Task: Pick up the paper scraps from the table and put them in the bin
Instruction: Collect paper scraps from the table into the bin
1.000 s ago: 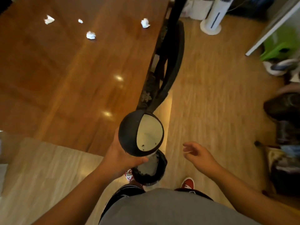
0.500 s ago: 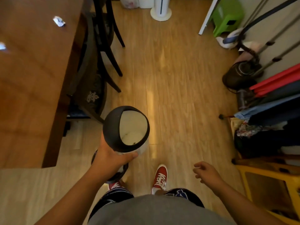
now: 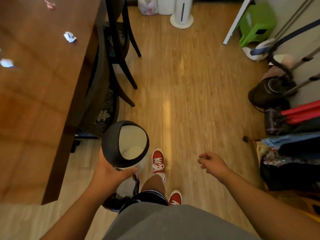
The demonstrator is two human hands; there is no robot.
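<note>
My left hand point(image 3: 110, 175) grips a black bin point(image 3: 110, 144) with a pale inside, held upright beside the table's near right corner. Something pale lies at the bin's bottom. The wooden table point(image 3: 38, 104) fills the left of the view. A crumpled white paper scrap point(image 3: 69, 37) lies on it near the right edge. A second scrap point(image 3: 7, 63) sits at the far left, and a small one point(image 3: 50, 5) is at the top. My right hand point(image 3: 212, 162) hangs loosely curled over the floor, holding nothing.
Dark chairs point(image 3: 117, 54) are tucked along the table's right side. A white tower fan point(image 3: 181, 13) stands at the far end of the wooden floor. A green stool point(image 3: 256, 23), a vacuum cleaner point(image 3: 270, 90) and piled clothes point(image 3: 290, 153) line the right wall.
The view has swung from the table toward the floor and then slightly back. My left hand keeps hold of the bin. My right hand stays low and loose, and I step forward.
</note>
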